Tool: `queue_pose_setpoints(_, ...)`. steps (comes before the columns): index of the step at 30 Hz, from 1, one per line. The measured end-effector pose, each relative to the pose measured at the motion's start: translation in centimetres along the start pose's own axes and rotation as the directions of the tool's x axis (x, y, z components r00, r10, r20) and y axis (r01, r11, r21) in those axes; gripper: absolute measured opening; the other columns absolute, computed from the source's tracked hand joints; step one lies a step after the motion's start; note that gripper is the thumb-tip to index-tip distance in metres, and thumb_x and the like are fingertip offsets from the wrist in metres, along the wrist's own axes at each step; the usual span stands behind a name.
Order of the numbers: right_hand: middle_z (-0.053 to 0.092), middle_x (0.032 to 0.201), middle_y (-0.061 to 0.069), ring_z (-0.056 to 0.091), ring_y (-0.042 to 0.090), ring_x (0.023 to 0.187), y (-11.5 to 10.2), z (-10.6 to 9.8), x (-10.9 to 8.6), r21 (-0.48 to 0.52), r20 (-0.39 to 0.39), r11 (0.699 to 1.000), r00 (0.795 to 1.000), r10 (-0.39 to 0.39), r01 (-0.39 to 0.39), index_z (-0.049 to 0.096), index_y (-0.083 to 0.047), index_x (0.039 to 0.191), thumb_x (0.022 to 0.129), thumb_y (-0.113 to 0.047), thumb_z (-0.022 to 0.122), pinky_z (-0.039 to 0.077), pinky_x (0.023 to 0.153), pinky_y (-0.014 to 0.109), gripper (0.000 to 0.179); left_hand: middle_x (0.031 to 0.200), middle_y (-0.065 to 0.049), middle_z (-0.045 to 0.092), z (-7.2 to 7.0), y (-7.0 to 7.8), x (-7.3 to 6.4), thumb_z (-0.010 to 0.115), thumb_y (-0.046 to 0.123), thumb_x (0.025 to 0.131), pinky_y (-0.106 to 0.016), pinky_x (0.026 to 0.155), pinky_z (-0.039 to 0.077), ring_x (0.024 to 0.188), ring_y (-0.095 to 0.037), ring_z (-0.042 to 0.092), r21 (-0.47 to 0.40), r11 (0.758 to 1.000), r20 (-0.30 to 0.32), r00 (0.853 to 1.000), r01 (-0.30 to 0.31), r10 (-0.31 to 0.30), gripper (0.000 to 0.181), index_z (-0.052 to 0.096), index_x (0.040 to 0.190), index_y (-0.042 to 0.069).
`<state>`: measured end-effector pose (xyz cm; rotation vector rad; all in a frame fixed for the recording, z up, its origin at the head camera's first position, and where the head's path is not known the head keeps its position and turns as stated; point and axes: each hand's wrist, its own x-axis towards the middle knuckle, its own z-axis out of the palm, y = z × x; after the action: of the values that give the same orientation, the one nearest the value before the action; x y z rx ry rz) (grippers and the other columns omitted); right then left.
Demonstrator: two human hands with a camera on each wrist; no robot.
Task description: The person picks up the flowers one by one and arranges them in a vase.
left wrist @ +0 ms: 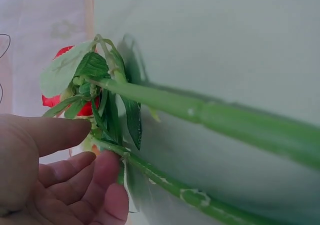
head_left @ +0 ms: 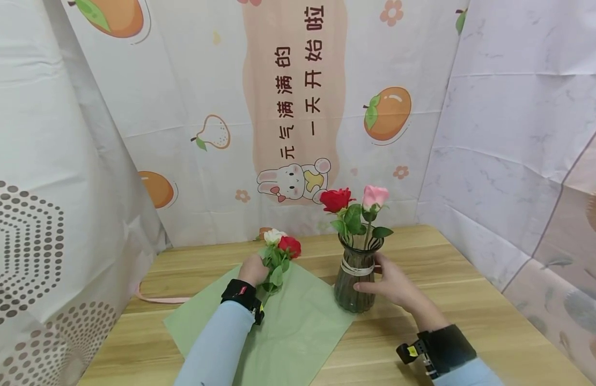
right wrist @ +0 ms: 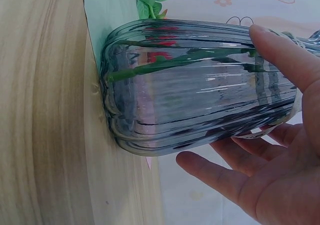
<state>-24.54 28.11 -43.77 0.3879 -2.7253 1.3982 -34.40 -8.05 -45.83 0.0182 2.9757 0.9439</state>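
Note:
My left hand (head_left: 254, 269) is at the stems of a white rose (head_left: 274, 236) and a red rose (head_left: 290, 246), which lie on a sheet of light green paper (head_left: 298, 321). In the left wrist view, loosely bent fingers (left wrist: 106, 170) touch the lower green stem (left wrist: 172, 185), with a gap below the thumb. My right hand (head_left: 394, 284) holds a ribbed, dark glass vase (head_left: 354, 292) from its right side, thumb in front and fingers beyond. Another red rose (head_left: 336, 200) and a pink rose (head_left: 375, 197) stand in the vase, their stems showing through the glass.
Everything rests on a wooden table (head_left: 471, 311). A pink ribbon (head_left: 162, 300) lies left of the paper. String (head_left: 358, 268) is wound round the vase's neck. Behind the table hangs a printed curtain (head_left: 196, 177), with more cloth at both sides.

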Motion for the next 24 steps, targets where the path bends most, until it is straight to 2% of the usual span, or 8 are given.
queue_pose_setpoints(5, 0.052, 0.145, 0.025, 0.052, 0.050, 0.131, -0.14, -0.07, -0.07, -0.001, 0.001, 1.000, 1.000, -0.009, 0.009, 0.033, 0.002, 0.152, 0.081, -0.036, 0.086, 0.046, 0.105, 0.061, 0.096, 0.068, -0.004, 0.052, 0.30, -0.36, 0.29, 0.065, 0.001, 0.085, -0.028, 0.056, 0.040, 0.062, -0.020, 0.049, 0.043, 0.999, -0.023, 0.999, -0.024, 0.025, 0.024, 0.055, 0.064, 0.007)
queue_pose_setpoints(9, 0.052, 0.145, 0.025, 0.052, 0.049, 0.132, -0.38, -0.07, -0.14, 0.008, 0.002, 1.000, 1.000, 0.004, -0.004, 0.033, 0.002, 0.152, 0.080, -0.035, 0.087, 0.046, 0.105, 0.060, 0.096, 0.074, -0.007, 0.058, 0.40, -0.60, 0.35, 0.068, 0.001, 0.082, -0.029, 0.058, 0.043, 0.064, -0.020, 0.051, 0.078, 0.996, -0.044, 0.998, -0.039, 0.042, 0.019, 0.058, 0.067, 0.005)
queue_pose_setpoints(20, 0.052, 0.145, 0.025, 0.052, 0.049, 0.130, -0.56, -0.18, -0.18, 0.005, -0.005, 1.000, 1.000, -0.019, 0.019, 0.033, 0.003, 0.151, 0.081, -0.032, 0.087, 0.047, 0.104, 0.060, 0.095, 0.092, -0.012, 0.069, 0.38, -0.77, 0.24, 0.071, 0.009, 0.083, -0.036, 0.067, 0.048, 0.072, -0.023, 0.056, 0.085, 0.996, -0.046, 0.999, -0.010, 0.014, 0.007, 0.065, 0.082, 0.005)
queue_pose_setpoints(24, 0.051, 0.145, 0.026, 0.052, 0.050, 0.131, -0.62, -0.19, -0.23, 0.000, -0.001, 1.000, 1.000, -0.016, 0.016, 0.032, 0.004, 0.152, 0.081, -0.032, 0.086, 0.047, 0.104, 0.060, 0.096, 0.090, -0.012, 0.067, 0.33, -0.84, 0.31, 0.067, 0.008, 0.086, -0.036, 0.064, 0.047, 0.071, -0.024, 0.056, 0.077, 0.997, -0.032, 0.999, 0.008, -0.006, 0.008, 0.063, 0.079, 0.007)
